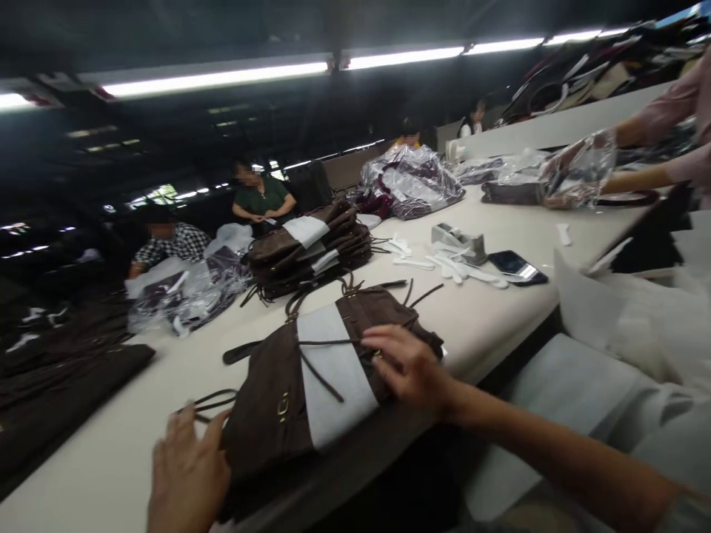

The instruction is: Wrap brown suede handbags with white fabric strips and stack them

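A dark brown handbag [266, 377] lies at the table's near edge, a white paper band [333, 370] round its middle. Thin brown cords cross the band, and a small brass-coloured fitting shows on the bag's left part. My right hand [408, 366] rests on the right part of the bag with fingers stretched out and slightly apart. One cord [333, 342] runs up to its fingertips; a grip on it cannot be made out. My left hand [186, 470] is open beside the bag's left end, thumb close to the bag's side and fingers near a loop of cord.
Behind the bag stands a stack of brown bags [311, 248]. Further right are a tape dispenser [458, 243], several white strips [444, 266] and a phone [516, 266]. Plastic-wrapped bags [414, 181] lie beyond. At right, a co-worker's hands [578, 174] handle a plastic-covered bag.
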Tool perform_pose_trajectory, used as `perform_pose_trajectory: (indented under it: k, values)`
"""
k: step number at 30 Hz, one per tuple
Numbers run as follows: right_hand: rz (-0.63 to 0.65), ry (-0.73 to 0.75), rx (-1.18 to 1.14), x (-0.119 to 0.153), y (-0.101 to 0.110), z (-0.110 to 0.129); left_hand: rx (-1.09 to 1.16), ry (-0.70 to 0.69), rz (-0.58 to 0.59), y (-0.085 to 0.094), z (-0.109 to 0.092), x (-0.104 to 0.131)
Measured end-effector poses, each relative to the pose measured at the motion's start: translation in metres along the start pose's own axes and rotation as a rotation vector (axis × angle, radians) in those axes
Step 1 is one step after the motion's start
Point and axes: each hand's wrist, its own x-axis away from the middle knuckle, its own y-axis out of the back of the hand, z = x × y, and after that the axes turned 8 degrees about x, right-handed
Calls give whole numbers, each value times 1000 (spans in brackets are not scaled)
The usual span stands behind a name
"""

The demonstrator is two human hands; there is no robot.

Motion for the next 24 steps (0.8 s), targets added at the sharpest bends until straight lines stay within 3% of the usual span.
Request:
perform_pose_trajectory:
  k: [2,3,5,8,11,14,19,24]
  values:
    - [-72,-198,147,-24,17,-39,-58,-24,90,8,-2,-18]
    - [-44,-328,230,-36,22,-56,-33,-34,133,8,-6,-30]
    - [133,-608,305,-56,27,-83,78,-59,153,1,-13,-48]
    - [420,-887,200,-72,24,-104,190,-102,63,-30,-15,-52]
    - [480,-979,73,-77,11,-111,186,-122,65,-69,-3,-36]
    - [410,-1035,-39,-82,-9,-116,167,-191,97,-91,8,-25]
    - [393,-1192,-320,-91,-37,-125,254,-96,67,-94,10,-29]
    - [516,-1306,-509,-72,-39,-132,373,-41,52,-95,15,-36]
